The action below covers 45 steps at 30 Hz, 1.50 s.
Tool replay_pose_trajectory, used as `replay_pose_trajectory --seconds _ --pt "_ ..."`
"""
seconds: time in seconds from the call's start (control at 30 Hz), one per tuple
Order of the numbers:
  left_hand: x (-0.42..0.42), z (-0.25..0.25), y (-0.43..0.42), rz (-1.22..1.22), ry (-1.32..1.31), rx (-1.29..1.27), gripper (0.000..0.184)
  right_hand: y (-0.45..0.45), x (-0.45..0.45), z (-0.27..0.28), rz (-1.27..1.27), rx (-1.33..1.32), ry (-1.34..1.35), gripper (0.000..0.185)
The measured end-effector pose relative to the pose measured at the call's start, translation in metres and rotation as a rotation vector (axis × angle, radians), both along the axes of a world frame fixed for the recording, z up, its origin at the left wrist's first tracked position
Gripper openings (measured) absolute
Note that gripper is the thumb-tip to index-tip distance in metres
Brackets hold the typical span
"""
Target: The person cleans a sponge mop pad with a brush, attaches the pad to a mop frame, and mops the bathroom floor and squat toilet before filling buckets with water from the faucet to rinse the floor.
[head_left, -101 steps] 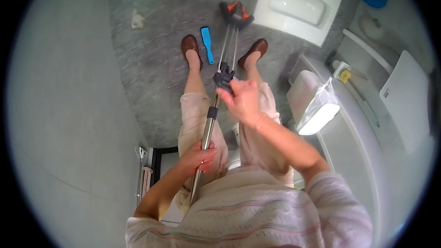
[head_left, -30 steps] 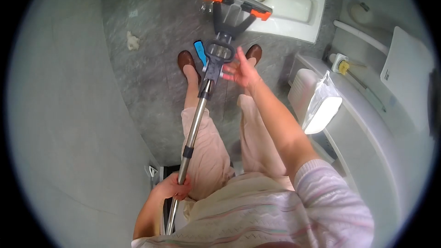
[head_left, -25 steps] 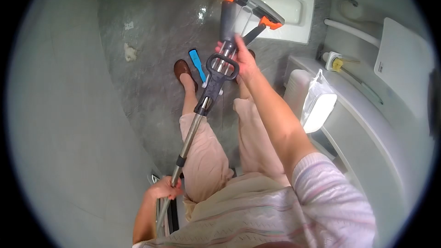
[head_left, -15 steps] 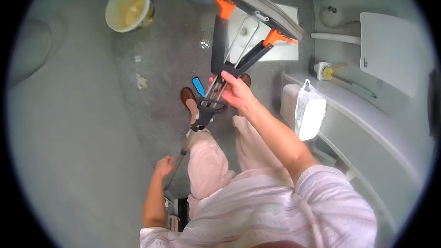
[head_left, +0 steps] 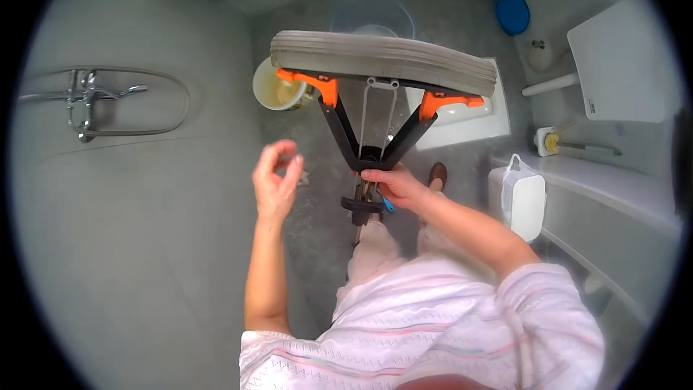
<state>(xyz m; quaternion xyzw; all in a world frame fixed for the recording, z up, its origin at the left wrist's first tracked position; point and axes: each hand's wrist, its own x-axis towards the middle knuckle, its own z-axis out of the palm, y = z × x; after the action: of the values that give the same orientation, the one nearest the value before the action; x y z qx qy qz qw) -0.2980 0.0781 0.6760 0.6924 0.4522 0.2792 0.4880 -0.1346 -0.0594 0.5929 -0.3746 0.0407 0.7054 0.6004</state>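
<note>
A sponge mop is raised head-up in front of me, its wide grey sponge pad across the top and orange clips at both ends of the black V-shaped frame. My right hand grips its metal shaft just under the frame, above a black lever part. To the left of the shaft, my left hand is in the air with curved fingers apart from the thumb, touching nothing. Below, the lower end of the mop handle is mostly hidden by my legs.
Behind the mop stand a white bucket and a clear basin. A white squat toilet lies in the floor. At right are a lidded white bin and a ledge. A shower mixer is on the left wall.
The mop has turned more upright and its head now sits level. My left hand has risen from low beside the handle, off the mop. The view has shifted, bringing the shower mixer in.
</note>
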Motion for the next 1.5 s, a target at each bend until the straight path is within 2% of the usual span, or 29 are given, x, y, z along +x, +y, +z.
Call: replay_pose_trajectory --seconds 0.07,0.1,0.17,0.23,0.33,0.5,0.6,0.63,0.73,0.77,0.83,0.9,0.97,1.03,1.13,1.27,1.3,1.4,1.43,1.5 --pt "0.031 0.055 0.016 -0.052 -0.055 0.452 0.017 -0.001 0.001 0.006 0.045 0.024 -0.014 0.027" --pt "0.043 0.081 0.021 -0.094 0.037 0.718 0.02 0.0 0.001 0.016 0.05 0.044 -0.047 0.026" --pt "0.07 0.122 0.023 -0.196 0.135 1.047 0.026 -0.001 0.001 0.022 0.036 0.094 -0.05 0.027" --pt "0.096 0.148 0.017 -0.289 0.256 1.11 0.032 0.0 -0.001 0.027 0.024 0.139 -0.067 0.027" --pt "0.106 0.143 0.025 -0.427 0.435 1.094 0.043 -0.001 -0.003 0.039 0.017 0.163 -0.09 0.024" --pt "0.103 0.15 0.062 -0.592 0.506 0.836 0.053 0.006 -0.016 0.05 0.008 0.151 -0.067 0.023" --pt "0.097 0.143 0.072 -0.497 0.426 0.869 0.053 0.017 -0.021 0.059 -0.044 0.118 -0.148 0.026" --pt "0.094 0.14 0.077 -0.437 0.515 1.042 0.05 0.022 -0.018 0.061 -0.027 0.132 -0.118 0.027" --pt "0.078 0.124 0.066 -0.082 0.442 1.146 0.051 0.033 -0.007 0.065 0.015 0.163 -0.048 0.028" --pt "0.069 0.115 0.059 -0.019 0.394 1.116 0.055 0.036 -0.001 0.065 0.024 0.172 -0.04 0.029" --pt "0.038 0.082 0.039 0.007 0.283 0.902 0.062 0.041 0.01 0.062 0.04 0.177 -0.034 0.027" --pt "-0.001 0.034 0.001 -0.134 0.331 0.382 0.067 0.044 0.028 0.053 0.055 0.173 -0.036 0.024" --pt "-0.05 -0.025 -0.048 -0.308 0.347 -0.051 0.083 0.042 0.044 0.043 0.002 0.152 -0.04 0.023" --pt "-0.093 -0.06 -0.103 -0.318 0.379 -0.428 0.09 0.044 0.058 0.026 -0.077 0.153 -0.053 0.022" --pt "-0.154 -0.106 -0.171 -0.349 0.587 -0.654 0.092 0.039 0.081 0.014 -0.183 -0.001 -0.033 0.022" --pt "-0.193 -0.116 -0.212 -0.413 0.749 -0.781 0.088 0.031 0.101 -0.003 -0.315 -0.135 0.01 0.025" --pt "-0.22 -0.146 -0.232 -0.277 0.606 -0.756 0.075 0.026 0.107 -0.009 -0.318 -0.14 -0.025 0.028" --pt "-0.228 -0.134 -0.241 -0.142 0.762 -0.887 0.053 0.01 0.13 -0.042 -0.414 -0.195 0.03 0.033" --pt "-0.21 -0.104 -0.236 -0.183 0.866 -0.719 0.035 0.005 0.136 -0.052 -0.45 -0.257 0.017 0.036" --pt "-0.195 -0.068 -0.227 -0.229 0.901 -0.727 0.031 -0.014 0.148 -0.073 -0.524 -0.298 -0.007 0.032"
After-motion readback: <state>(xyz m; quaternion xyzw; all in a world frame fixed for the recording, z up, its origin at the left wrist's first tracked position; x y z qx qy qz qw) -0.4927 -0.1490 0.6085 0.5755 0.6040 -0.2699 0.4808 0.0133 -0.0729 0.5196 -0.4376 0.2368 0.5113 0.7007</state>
